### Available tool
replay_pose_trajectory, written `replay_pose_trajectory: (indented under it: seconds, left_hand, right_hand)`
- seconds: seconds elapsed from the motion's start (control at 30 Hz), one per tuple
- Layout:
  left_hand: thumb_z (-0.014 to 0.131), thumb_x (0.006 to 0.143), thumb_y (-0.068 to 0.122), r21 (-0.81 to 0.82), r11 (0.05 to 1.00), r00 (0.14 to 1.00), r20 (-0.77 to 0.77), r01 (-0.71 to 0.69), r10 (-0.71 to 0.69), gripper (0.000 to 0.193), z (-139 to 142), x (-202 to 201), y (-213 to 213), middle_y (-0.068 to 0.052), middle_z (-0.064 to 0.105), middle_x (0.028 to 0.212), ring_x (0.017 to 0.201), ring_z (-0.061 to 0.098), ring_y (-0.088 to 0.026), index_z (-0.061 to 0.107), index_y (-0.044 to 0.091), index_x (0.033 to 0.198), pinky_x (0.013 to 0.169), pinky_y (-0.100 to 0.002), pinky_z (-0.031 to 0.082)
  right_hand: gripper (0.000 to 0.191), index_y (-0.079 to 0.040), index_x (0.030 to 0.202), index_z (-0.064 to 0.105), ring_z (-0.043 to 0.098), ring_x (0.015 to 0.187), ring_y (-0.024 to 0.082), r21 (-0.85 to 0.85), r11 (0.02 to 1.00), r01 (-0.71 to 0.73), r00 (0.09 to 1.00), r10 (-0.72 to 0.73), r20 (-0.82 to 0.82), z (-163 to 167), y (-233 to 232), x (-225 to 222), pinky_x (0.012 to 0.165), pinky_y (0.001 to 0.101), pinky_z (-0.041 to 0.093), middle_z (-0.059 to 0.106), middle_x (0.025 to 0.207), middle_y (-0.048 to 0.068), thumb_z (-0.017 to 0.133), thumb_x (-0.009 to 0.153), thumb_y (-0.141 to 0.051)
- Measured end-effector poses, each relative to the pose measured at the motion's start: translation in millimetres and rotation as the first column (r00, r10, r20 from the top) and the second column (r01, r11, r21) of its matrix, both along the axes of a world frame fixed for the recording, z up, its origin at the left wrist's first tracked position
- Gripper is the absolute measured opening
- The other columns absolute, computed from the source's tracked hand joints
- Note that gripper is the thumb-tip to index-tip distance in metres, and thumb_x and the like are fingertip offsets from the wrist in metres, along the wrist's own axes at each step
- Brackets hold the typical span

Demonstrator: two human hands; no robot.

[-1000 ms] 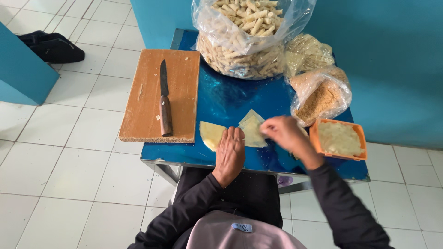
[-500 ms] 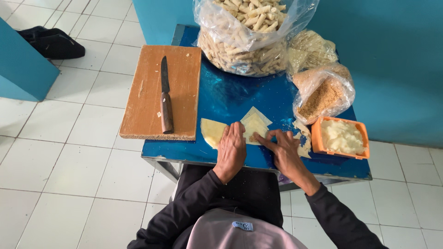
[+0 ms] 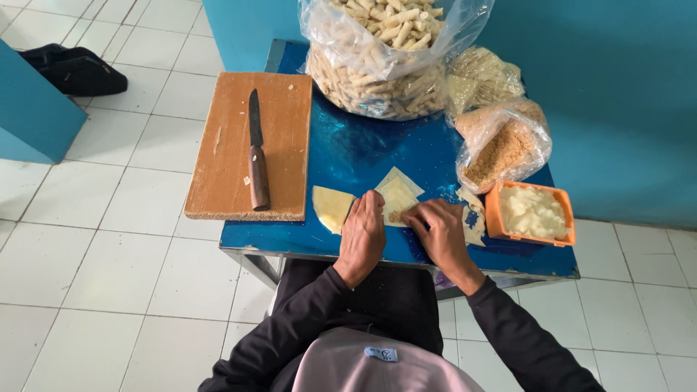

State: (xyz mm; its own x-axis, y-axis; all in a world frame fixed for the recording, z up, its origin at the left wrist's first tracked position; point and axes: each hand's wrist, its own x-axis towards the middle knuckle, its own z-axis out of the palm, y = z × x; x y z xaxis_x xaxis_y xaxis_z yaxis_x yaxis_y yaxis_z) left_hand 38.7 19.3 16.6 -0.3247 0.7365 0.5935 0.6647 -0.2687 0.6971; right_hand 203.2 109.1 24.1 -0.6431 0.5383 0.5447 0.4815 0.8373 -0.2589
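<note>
A thin pale-yellow dough sheet lies on the blue table, with a dab of filling near its front corner. My left hand rests flat on the sheet's left edge, fingers pointing away from me. My right hand pinches the sheet's front right corner with its fingertips. A second folded yellow sheet lies just left of my left hand. An orange tub of white filling stands to the right of my right hand.
A wooden cutting board with a knife sits on the table's left. At the back stand a large clear bag of rolled pastries and bags of crumbs. More sheet scraps lie beside the tub. White tiled floor surrounds.
My right hand came down from above the sheet, next to the tub, to the sheet's front corner. The left hand stayed on the sheet's left edge.
</note>
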Motion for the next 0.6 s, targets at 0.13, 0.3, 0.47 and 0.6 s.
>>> replay_pose_trajectory:
  seconds: [0.13, 0.3, 0.47, 0.6]
  left_hand:
    - [0.052, 0.094, -0.008, 0.009, 1.000, 1.000, 0.017, -0.009, 0.009, 0.014, 0, -1, 2, -0.018, 0.058, 0.094, 0.089, 0.058, -0.040, 0.048, 0.000, 0.106, 0.078, -0.049, 0.047]
    - [0.055, 0.091, -0.008, 0.045, 0.998, 0.996, 0.075, 0.039, -0.042, 0.020, -1, -2, 2, -0.018, 0.060, 0.095, 0.090, 0.061, -0.038, 0.048, -0.001, 0.109, 0.078, -0.047, 0.050]
    - [0.056, 0.090, -0.009, 0.034, 0.998, 0.994, 0.093, 0.051, -0.054, 0.024, 2, -2, 2, -0.016, 0.061, 0.088, 0.085, 0.061, -0.036, 0.050, -0.001, 0.112, 0.075, -0.045, 0.051]
    - [0.056, 0.092, -0.007, 0.045, 0.999, 0.999, 0.046, -0.002, 0.000, 0.022, 5, -2, 4, -0.015, 0.062, 0.086, 0.081, 0.062, -0.036, 0.049, 0.000, 0.112, 0.068, -0.046, 0.050]
  right_hand:
    - [0.019, -0.007, 0.098, 0.069, 0.065, 0.074, 0.014, -0.283, 0.958, 0.036, 0.998, -0.047, -0.032, 2, 1, 7, 0.078, 0.0360, 0.042, 0.069, 0.084, 0.001, 0.080, 0.087, -0.018]
    - [0.020, -0.006, 0.098, 0.071, 0.064, 0.073, 0.020, -0.081, 0.981, 0.177, 0.984, -0.173, 0.053, 1, -7, 16, 0.073, 0.0404, 0.036, 0.067, 0.078, 0.003, 0.080, 0.084, -0.017]
    - [0.009, -0.010, 0.090, 0.069, 0.064, 0.073, 0.018, -0.173, 0.963, 0.206, 0.978, -0.200, 0.055, -5, -9, 14, 0.074, 0.0386, 0.038, 0.068, 0.086, 0.002, 0.076, 0.091, -0.016]
    - [0.015, -0.005, 0.098, 0.068, 0.062, 0.078, 0.021, -0.082, 0.985, 0.153, 0.988, -0.151, 0.024, -6, -8, 12, 0.074, 0.0385, 0.037, 0.068, 0.085, 0.003, 0.075, 0.092, -0.016]
